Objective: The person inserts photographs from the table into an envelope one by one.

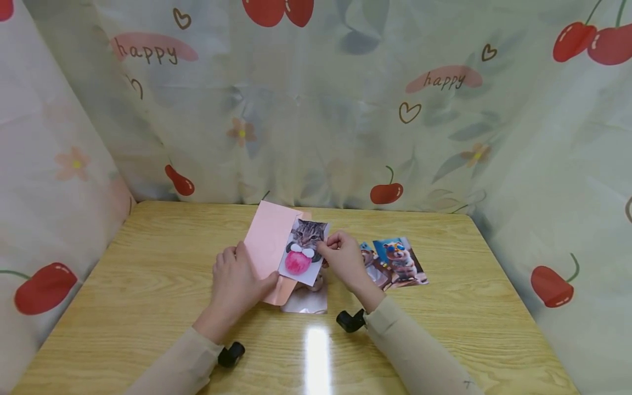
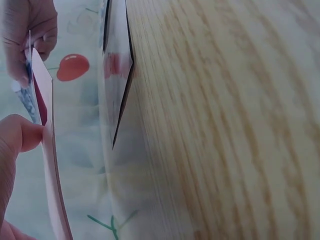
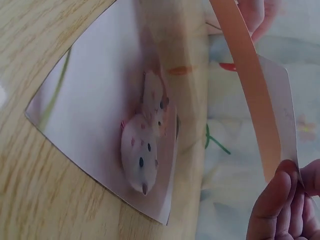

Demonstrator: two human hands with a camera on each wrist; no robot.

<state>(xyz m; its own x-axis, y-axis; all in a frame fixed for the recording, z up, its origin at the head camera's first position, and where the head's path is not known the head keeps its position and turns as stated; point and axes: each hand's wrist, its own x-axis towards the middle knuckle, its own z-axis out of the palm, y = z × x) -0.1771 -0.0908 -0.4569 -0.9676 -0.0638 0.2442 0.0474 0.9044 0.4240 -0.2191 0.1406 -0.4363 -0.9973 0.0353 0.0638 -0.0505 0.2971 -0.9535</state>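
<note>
My left hand (image 1: 239, 281) grips a pink envelope (image 1: 269, 233) by its lower left side, thumb over the front, and holds it tilted above the table. In the left wrist view that thumb (image 2: 22, 134) presses at the envelope's edge. My right hand (image 1: 344, 260) pinches the right edge of a card with a cat and a pink pompom (image 1: 300, 258). The card overlaps the envelope's right side, where the orange-pink flap (image 3: 245, 80) shows. A photo of two white hamsters (image 3: 137, 150) lies on the table below, partly hidden by card and envelope in the head view.
Right of my right hand lie a photo of a hamster in sunglasses (image 1: 402, 263) and another photo (image 1: 375, 269) partly under it. A wooden table (image 1: 148, 274) carries everything. A patterned cloth (image 1: 306, 137) hangs behind and at both sides.
</note>
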